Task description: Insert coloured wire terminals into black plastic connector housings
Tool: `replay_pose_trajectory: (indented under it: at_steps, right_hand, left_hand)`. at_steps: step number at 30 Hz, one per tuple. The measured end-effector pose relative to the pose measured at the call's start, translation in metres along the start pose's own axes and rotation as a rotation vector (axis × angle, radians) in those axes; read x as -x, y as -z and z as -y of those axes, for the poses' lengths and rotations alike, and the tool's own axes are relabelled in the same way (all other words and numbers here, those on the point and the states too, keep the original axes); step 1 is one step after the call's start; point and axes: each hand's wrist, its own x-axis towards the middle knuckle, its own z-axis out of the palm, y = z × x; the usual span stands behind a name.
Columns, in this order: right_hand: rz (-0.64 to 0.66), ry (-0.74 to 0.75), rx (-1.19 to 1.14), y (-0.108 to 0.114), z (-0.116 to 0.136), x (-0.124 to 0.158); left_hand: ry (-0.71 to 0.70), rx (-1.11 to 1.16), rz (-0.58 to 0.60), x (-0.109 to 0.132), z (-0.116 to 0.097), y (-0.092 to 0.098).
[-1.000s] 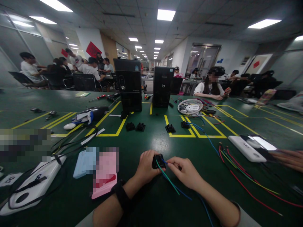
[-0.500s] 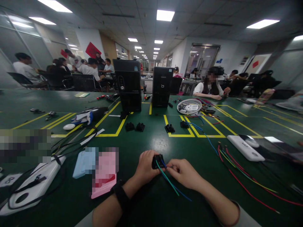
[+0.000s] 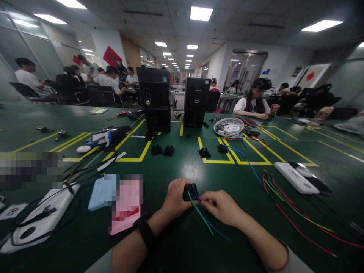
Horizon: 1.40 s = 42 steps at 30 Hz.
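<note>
Your left hand (image 3: pixel 174 195) gripped the black block (image 3: pixel 188 192) low over the table (image 3: pixel 170 250), green wire (image 3: pixel 204 218) trailing; your right hand (image 3: pixel 220 204) pinched a blue wire (image 3: pixel 196 195), just angled more steeply against the block, probably entering it; depth unclear.

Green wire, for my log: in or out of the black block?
Apparently in: the green wire has one end at the black block; depth unclear.
</note>
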Motion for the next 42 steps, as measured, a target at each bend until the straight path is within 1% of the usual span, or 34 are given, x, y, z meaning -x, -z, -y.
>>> replay_pose_trajectory:
  at_steps: [3,6,12,18,21,26,31,33,38,42]
  right_hand:
    - [0.004,-0.010,0.024,-0.0001,-0.0003,0.0004]
    - [-0.014,-0.005,0.000,-0.0006,0.0026,0.0002]
    - [-0.220,0.022,-0.126,-0.0035,0.0078,-0.0003]
    - [-0.253,0.040,-0.134,-0.0060,0.0068,-0.0004]
    - [-0.228,0.042,-0.107,-0.0045,0.0067,-0.0004]
    - [-0.052,-0.013,-0.018,-0.0049,0.0036,-0.0002]
    - [-0.026,-0.026,-0.004,-0.0082,0.0021,0.0003]
    - [-0.059,-0.016,-0.013,-0.0079,0.0036,0.0006]
    - [-0.252,0.020,-0.092,-0.0064,0.0075,0.0007]
    - [-0.270,0.033,-0.088,-0.0068,0.0082,0.0012]
  left_hand:
    - [0.000,-0.009,-0.003,0.0005,-0.0004,-0.0001]
    - [0.001,-0.014,-0.001,0.0007,-0.0002,-0.0006]
    - [0.025,0.015,-0.013,-0.0003,0.0014,-0.0015]
    - [0.036,0.021,-0.006,-0.0005,0.0003,-0.0006]
    - [0.041,0.022,-0.001,-0.0006,-0.0002,0.0001]
    - [0.019,0.029,0.004,-0.0005,0.0000,0.0007]
    - [0.012,0.030,-0.006,0.0000,-0.0004,0.0011]
    - [0.018,0.029,-0.009,0.0002,-0.0006,0.0013]
    - [0.030,0.030,-0.002,-0.0001,0.0002,0.0005]
    - [0.036,0.022,0.002,-0.0007,0.0015,-0.0007]
